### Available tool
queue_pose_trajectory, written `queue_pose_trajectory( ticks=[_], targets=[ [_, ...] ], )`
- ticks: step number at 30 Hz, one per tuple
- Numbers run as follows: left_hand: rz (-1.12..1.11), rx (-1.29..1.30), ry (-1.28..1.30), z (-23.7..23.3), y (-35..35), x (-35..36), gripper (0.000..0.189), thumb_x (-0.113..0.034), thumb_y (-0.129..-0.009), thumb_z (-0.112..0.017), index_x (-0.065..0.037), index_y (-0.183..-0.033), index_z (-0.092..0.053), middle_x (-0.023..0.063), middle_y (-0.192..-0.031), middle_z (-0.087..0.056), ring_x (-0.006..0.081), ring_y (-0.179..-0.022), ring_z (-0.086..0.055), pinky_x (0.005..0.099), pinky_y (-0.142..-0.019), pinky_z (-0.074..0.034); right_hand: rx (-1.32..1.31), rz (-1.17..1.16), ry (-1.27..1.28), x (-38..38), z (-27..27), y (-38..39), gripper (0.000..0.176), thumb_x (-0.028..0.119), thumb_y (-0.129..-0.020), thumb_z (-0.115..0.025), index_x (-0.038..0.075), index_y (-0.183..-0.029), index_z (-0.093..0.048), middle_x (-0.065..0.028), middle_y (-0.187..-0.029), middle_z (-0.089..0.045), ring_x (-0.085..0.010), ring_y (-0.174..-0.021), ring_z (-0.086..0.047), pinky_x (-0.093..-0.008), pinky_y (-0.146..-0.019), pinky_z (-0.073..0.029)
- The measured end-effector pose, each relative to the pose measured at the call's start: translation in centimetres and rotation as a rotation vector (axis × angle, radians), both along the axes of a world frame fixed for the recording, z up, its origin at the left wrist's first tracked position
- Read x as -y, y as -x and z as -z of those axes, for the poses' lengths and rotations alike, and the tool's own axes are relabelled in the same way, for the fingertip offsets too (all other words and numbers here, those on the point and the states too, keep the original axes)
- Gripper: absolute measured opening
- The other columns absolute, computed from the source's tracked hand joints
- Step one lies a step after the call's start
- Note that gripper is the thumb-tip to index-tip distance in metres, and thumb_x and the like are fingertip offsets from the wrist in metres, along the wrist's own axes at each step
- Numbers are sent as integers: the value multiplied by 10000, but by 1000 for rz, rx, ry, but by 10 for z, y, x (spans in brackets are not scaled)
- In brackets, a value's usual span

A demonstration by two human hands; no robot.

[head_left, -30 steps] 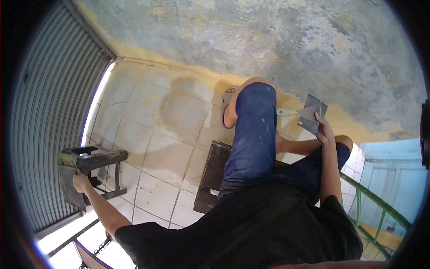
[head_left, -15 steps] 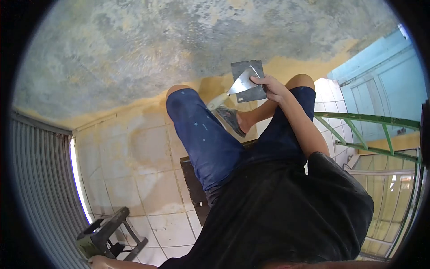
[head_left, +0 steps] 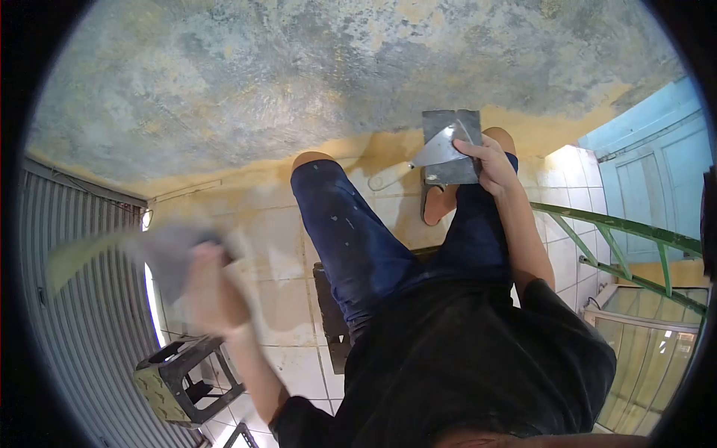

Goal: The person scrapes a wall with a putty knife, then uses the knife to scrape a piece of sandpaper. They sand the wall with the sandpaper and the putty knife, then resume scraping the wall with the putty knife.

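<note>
My right hand (head_left: 489, 160) is closed with the thumb over the blade of a putty knife (head_left: 439, 149). That blade lies across a dark square plate (head_left: 454, 173), which the same hand grips. The knife's pale handle points left, between my knees. On the left side, my left hand (head_left: 213, 291) is raised and smeared by motion. Its fingers appear closed on a flat grey thing (head_left: 168, 257) with a pale green, handle-like end. Blur hides its exact kind. Ahead stands a wall (head_left: 299, 82) with patchy grey coating over yellow.
A dark stool (head_left: 187, 381) stands at lower left, near a corrugated metal shutter (head_left: 82, 336). Green metal bars (head_left: 620, 224) reach in from the right, below a light blue door (head_left: 642, 164). Stained white tiles (head_left: 258, 246) cover the floor around my legs.
My left hand has come up from beside the stool and now carries the flat grey thing. My right hand, putty knife and plate have shifted right in view.
</note>
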State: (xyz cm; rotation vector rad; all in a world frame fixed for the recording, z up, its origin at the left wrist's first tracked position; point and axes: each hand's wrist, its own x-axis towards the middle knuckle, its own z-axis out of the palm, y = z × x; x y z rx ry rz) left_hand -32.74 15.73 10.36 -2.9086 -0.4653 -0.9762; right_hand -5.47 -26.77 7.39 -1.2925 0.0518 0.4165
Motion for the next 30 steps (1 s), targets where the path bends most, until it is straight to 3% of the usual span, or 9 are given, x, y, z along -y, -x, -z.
queue_pose_trajectory(
  ticks=[1, 3, 10, 18, 23, 25, 26, 29, 30],
  targets=[
    [226, 50, -176, 40, -17, 11, 288, 28, -915, -610, 15, -1185, -710, 171, -1178, -731, 315, -1161, -688, 396, -1013, -549, 4, 1, -9, 3, -2, 1, 279, 90, -914, -751, -32, -1149, -663, -101, -1056, -726, -179, -925, -710, -314, -816, -569],
    [564, 192, 15, 38, -59, 69, 282, 28, -895, -614, 46, -1162, -701, 201, -1197, -715, 330, -1137, -701, 412, -1007, -564, 47, 87, -40, 18, -10, 5, 262, 80, -916, -745, -33, -1138, -666, -101, -1055, -726, -170, -924, -707, -309, -823, -566],
    [689, 81, 93, 72, -93, 106, 291, 46, -894, -599, 46, -1165, -705, 210, -1191, -714, 350, -1118, -706, 422, -966, -585, 48, 199, -55, 71, -12, 14, 263, 54, -911, -740, -6, -1155, -663, -106, -1064, -734, -174, -915, -716, -306, -824, -568],
    [608, 309, 51, -2, -123, 141, 212, 93, -874, -649, 53, -1067, -725, 199, -1075, -747, 344, -1021, -740, 419, -886, -616, 38, 250, -86, 80, -11, 19, 329, 60, -896, -762, -28, -1194, -653, -111, -1090, -729, -170, -932, -714, -307, -832, -566],
    [744, 405, 137, -17, -144, 198, 290, 162, -795, -658, 14, -1033, -732, 180, -1089, -748, 332, -1016, -743, 405, -870, -607, 36, 183, -33, 99, -7, 17, 469, 69, -854, -807, -44, -1265, -612, -131, -1059, -732, -171, -886, -721, -298, -785, -579],
    [912, 384, 282, -4, -156, 221, 250, 146, -805, -666, 6, -1003, -728, 184, -1082, -747, 332, -1001, -745, 394, -858, -606, 85, 54, 188, 108, 1, 16, 513, 63, -841, -821, -36, -1277, -571, -120, -1075, -737, -156, -924, -720, -284, -823, -572],
    [920, 317, 290, -1, -158, 233, 205, 128, -806, -685, -1, -961, -725, 179, -1043, -753, 330, -975, -749, 389, -858, -607, 41, 59, 431, 113, 9, 14, 600, 95, -814, -854, -1, -1306, -525, -115, -996, -735, -135, -841, -705, -273, -725, -558],
    [1008, 383, 359, 30, -173, 262, 128, 56, -857, -718, -4, -970, -716, 124, -1009, -752, 295, -958, -753, 378, -839, -621, 137, 240, 627, 106, 16, 24, 655, 207, -770, -892, 18, -1283, -532, -88, -782, -646, -139, -668, -611, -274, -613, -482],
    [1022, 377, 363, 37, -174, 267, 128, 56, -857, -718, -4, -970, -716, 124, -1009, -752, 295, -958, -753, 378, -839, -621, 277, 302, 745, 105, 28, 26, 699, 267, -771, -891, 45, -1313, -510, -86, -769, -618, -176, -703, -608, -316, -654, -498]
  ],
)
